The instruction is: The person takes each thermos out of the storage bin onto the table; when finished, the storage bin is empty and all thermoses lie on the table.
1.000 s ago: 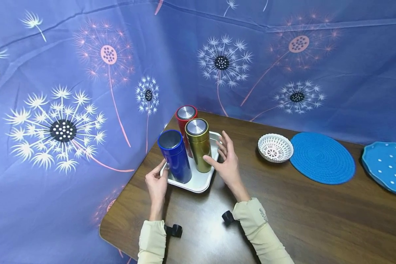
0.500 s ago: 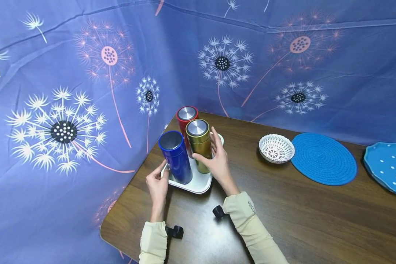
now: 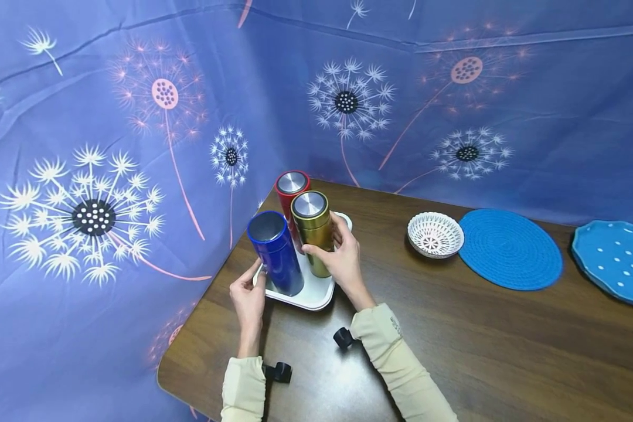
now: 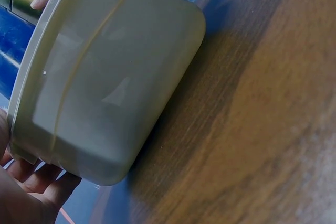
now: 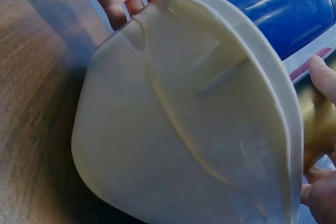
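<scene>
Right hand (image 3: 343,258) moved in; grips gold flask (image 3: 313,230).

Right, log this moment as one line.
left grip: holds white tray by rim | right grip: holds gold bottle | blue bottle: stands in tray | red bottle: behind gold bottle

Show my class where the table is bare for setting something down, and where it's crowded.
The widest free patch of table lies right of the right sleeve, in front of the white bowl and blue mat. A narrower one separates bowl and tray. The tray is crowded: blue bottle, gold bottle, red bottle, left hand at its rim, right hand holding the gold bottle.
</scene>
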`<action>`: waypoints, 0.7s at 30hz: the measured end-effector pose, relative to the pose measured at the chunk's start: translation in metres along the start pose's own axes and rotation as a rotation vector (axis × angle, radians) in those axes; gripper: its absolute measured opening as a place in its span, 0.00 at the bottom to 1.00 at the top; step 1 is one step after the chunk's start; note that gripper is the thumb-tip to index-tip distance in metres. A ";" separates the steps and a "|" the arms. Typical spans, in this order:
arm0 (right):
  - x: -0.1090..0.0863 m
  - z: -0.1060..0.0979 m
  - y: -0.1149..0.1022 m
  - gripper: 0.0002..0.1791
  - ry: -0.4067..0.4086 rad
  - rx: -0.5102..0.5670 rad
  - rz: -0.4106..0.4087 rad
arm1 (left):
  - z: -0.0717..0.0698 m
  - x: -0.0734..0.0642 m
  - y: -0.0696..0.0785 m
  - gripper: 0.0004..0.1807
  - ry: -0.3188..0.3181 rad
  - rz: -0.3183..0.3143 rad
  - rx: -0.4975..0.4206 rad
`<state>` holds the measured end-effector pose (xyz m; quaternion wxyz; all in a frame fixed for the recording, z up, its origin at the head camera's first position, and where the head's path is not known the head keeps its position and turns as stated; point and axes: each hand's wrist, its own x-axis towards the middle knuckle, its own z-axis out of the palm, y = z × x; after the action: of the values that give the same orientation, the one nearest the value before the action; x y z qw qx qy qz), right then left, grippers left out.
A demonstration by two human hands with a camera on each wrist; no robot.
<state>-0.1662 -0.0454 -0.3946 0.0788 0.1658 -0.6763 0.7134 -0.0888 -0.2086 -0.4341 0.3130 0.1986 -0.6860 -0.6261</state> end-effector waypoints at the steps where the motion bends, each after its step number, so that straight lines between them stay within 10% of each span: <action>1: 0.000 0.000 0.000 0.43 0.005 0.010 -0.002 | 0.000 -0.001 0.000 0.18 0.002 -0.001 0.005; 21: 0.007 -0.017 0.013 0.40 0.148 0.233 -0.084 | 0.002 -0.005 0.005 0.18 0.010 -0.019 0.043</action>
<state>-0.1795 -0.0304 -0.4046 0.1384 0.1489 -0.5736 0.7935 -0.0860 -0.2035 -0.4303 0.3064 0.2149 -0.6960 -0.6129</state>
